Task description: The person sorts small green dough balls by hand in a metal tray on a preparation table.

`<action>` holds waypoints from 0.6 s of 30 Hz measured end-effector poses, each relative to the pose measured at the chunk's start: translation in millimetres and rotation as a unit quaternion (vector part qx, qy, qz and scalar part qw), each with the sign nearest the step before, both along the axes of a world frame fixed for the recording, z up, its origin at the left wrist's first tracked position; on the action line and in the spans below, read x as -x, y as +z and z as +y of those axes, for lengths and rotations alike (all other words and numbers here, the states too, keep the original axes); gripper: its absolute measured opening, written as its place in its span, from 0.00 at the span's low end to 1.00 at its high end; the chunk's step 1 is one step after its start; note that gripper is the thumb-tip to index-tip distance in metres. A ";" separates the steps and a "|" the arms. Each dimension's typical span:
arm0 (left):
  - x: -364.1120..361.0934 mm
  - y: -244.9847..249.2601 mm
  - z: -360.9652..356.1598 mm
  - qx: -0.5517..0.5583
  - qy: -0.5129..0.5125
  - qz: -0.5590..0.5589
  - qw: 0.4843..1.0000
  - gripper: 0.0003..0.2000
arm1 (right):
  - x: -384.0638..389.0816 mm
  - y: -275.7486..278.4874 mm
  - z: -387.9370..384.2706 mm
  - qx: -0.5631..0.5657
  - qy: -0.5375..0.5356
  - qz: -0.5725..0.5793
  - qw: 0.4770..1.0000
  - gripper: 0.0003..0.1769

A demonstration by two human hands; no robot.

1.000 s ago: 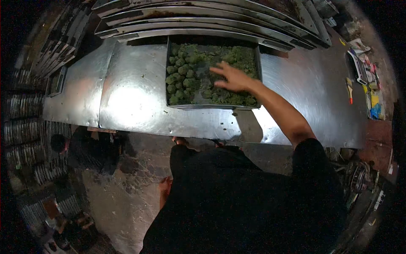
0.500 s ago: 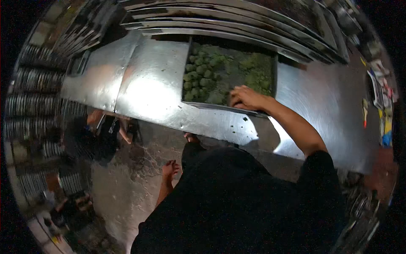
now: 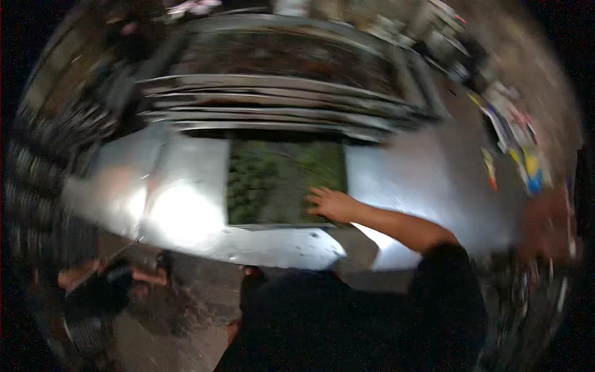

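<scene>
A dark tray holds many green lumps on its left side and a looser green mass on its right. My right hand is over the tray's front right part, palm down, fingers apart, with nothing visible in them. Whether the fingertips touch the green mass is blurred. Of my left arm only a small patch of skin shows low beside my dark clothing; its fingers cannot be made out.
The tray lies on a shiny metal table. Behind it are stacked large trays. At the right are an orange-tipped tool and a yellow and blue item. Another person's arm shows at the lower left, below the table edge.
The view has tilted up, so the table and tray appear lower and more to the left. My right hand has its fingers more spread over the tray. My left hand has mostly dropped from sight.
</scene>
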State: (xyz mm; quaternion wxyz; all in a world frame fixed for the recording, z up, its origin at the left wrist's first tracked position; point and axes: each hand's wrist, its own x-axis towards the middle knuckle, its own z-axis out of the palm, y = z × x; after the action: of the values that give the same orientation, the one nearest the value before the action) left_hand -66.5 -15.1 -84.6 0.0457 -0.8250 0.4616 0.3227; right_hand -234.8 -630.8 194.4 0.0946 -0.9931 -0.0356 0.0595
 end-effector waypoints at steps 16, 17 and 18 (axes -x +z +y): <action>-56.3 49.9 -92.0 0.142 0.594 0.278 0.741 0.15 | -2.8 -19.3 22.4 -0.035 -0.188 -0.113 0.975 0.22; -49.6 78.5 -101.1 0.145 0.610 0.260 0.735 0.15 | -5.5 -8.2 27.8 -0.102 -0.269 -0.185 0.940 0.19; -44.0 95.2 -104.8 0.146 0.624 0.242 0.728 0.16 | -8.1 -2.0 30.8 -0.170 -0.347 -0.253 0.887 0.17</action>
State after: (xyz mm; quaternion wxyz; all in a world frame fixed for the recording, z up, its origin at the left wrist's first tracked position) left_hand -22.5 -119.9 10.6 -0.4002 -0.8176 -0.1207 0.3960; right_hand -226.7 -600.0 192.4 0.2640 -0.8925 0.2788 -0.2369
